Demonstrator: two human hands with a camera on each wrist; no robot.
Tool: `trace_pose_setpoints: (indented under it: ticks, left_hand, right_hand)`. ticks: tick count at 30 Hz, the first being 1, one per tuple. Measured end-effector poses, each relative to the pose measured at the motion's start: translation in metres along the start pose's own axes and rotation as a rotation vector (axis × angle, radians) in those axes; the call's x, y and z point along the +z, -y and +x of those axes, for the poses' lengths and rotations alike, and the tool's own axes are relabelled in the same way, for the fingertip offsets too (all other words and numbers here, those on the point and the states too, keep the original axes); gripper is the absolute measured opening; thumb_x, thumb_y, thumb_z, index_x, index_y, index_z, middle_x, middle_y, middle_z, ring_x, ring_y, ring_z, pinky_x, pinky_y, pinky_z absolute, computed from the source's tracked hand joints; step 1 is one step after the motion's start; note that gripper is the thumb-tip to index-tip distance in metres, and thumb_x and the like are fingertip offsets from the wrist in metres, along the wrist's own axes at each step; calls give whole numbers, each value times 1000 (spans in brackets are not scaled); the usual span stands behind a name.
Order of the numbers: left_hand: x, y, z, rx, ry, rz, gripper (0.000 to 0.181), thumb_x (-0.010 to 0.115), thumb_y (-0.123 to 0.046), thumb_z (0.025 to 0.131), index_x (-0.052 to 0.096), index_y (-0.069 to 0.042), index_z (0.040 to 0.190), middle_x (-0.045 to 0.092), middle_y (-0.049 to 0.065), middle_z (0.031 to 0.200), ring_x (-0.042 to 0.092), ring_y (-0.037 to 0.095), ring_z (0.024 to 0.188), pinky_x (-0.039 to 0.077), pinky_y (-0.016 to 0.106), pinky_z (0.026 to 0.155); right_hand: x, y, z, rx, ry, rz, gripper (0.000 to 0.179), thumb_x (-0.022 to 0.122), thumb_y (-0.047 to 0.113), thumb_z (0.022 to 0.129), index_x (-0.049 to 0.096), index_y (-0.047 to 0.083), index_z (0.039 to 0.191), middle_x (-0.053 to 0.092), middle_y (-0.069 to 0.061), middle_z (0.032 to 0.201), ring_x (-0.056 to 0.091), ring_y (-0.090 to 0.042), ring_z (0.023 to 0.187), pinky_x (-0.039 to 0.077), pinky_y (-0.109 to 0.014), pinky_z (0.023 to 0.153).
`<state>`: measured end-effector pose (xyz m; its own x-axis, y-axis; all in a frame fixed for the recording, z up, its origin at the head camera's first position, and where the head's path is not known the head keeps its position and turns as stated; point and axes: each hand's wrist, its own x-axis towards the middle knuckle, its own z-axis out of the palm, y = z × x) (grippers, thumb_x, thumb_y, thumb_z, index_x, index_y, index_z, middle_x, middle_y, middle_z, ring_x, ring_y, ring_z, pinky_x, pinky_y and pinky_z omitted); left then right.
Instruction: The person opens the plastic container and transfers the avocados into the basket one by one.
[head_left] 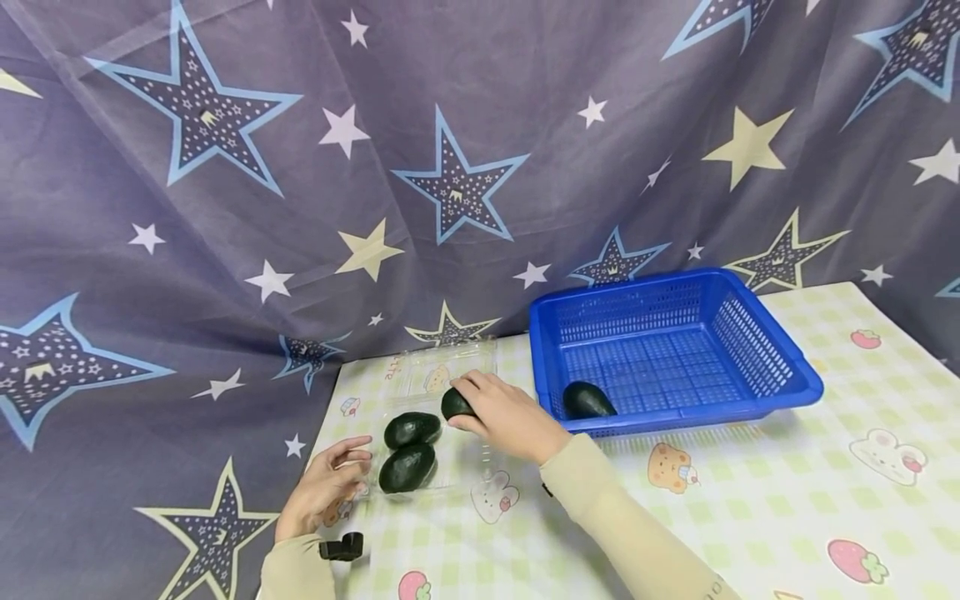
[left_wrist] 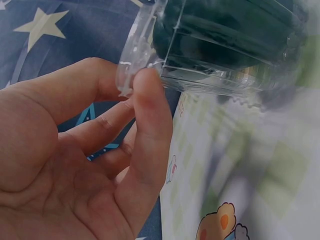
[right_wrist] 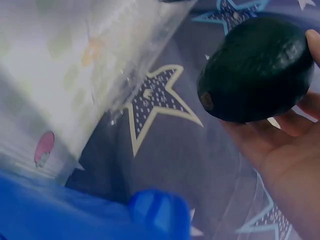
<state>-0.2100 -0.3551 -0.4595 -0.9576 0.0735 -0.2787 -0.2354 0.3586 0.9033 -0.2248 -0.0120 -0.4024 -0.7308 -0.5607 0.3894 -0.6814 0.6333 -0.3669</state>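
A dark green avocado (head_left: 455,405) is gripped in my right hand (head_left: 510,417), above the right part of a clear plastic clamshell box (head_left: 467,462). In the right wrist view the fingers curl round this avocado (right_wrist: 257,70). Two more avocados, a rear one (head_left: 412,430) and a front one (head_left: 408,468), lie side by side in the left part of the box. My left hand (head_left: 326,487) is at the box's left side; in the left wrist view it pinches the box's edge (left_wrist: 142,47) between thumb and finger. The box's lid (head_left: 420,371) stands open at the back.
A blue perforated basket (head_left: 675,417) stands to the right of the box. One avocado (head_left: 587,400) lies in its near left corner. A checked cloth (head_left: 750,508) covers the table, and a star-patterned curtain (head_left: 487,283) hangs directly behind it.
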Motion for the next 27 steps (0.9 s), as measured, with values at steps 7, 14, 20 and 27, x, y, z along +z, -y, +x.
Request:
trace_pose_setpoints:
  ticks: [7,14,20,27]
  left_hand:
    - [-1,0,-1,-2,-16,6,57,57,-2,93,41,0,148,55,20,124,62,14,80,54,26,62]
    - [1,-2,0,1,-9,31,55,56,-2,94,42,0,147,54,22,126,63,21,88,56,29,66]
    - [3,-1,-1,-11,-29,42,57,58,-4,93,43,0,147,57,19,123,63,19,86,56,30,66]
    - [5,1,1,-42,-57,19,55,56,-2,92,45,-3,146,57,18,122,63,16,74,52,27,59]
  right_hand:
    - [-22,-9,-1,64,-28,30,57,55,43,99,52,7,142,55,-11,138,54,-27,126,50,-44,98]
    - [-35,-25,-7,66,-89,18,56,59,39,99,51,6,143,54,-15,140,53,-30,127,48,-45,102]
    - [-42,-36,-16,82,-127,52,52,60,37,99,52,8,142,55,-10,135,56,-26,117,51,-43,92]
    - [-49,-52,-27,109,-137,64,48,60,34,99,54,9,140,56,-9,129,57,-23,105,52,-41,84]
